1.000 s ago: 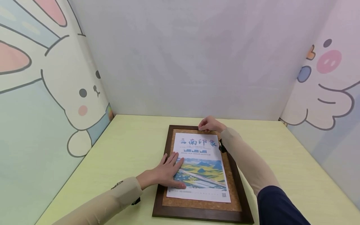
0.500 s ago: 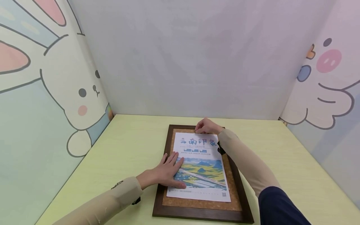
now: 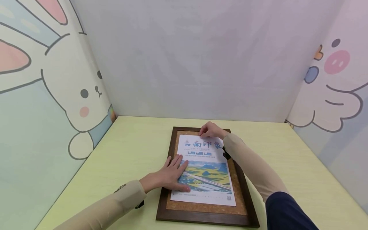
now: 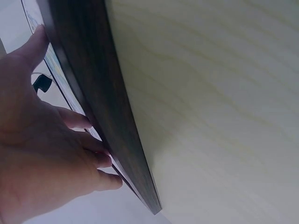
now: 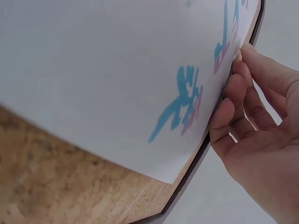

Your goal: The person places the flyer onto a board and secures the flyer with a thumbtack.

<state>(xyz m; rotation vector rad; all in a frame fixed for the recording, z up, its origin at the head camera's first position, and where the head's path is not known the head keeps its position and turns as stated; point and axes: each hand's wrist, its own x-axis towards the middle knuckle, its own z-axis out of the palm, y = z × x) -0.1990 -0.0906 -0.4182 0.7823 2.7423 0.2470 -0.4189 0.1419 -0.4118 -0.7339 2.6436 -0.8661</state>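
A white poster [image 3: 207,198] with blue lettering and a yellow-blue landscape lies on a cork board [image 3: 241,191] in a dark brown frame [image 3: 207,218]. Spread flat on the poster's left side, my left hand [image 3: 171,177] presses it down. In the left wrist view, that hand [image 4: 51,144] reaches over the frame's side. At the poster's top edge, my right hand [image 3: 212,130] has its fingers curled. The right wrist view shows this hand [image 5: 261,105] with thumb and index fingertip pinched on a small pale thing [image 5: 240,52], mostly hidden; I cannot tell its kind.
The framed board rests on a pale yellow table [image 3: 138,140]. A grey back wall [image 3: 195,64] stands behind it, with cartoon-printed panels on the left [image 3: 34,134] and right [image 3: 345,134].
My right hand has moved from the frame's top bar slightly left and down to the poster's top edge. Over the last half second it stays almost still. The left hand has not moved.
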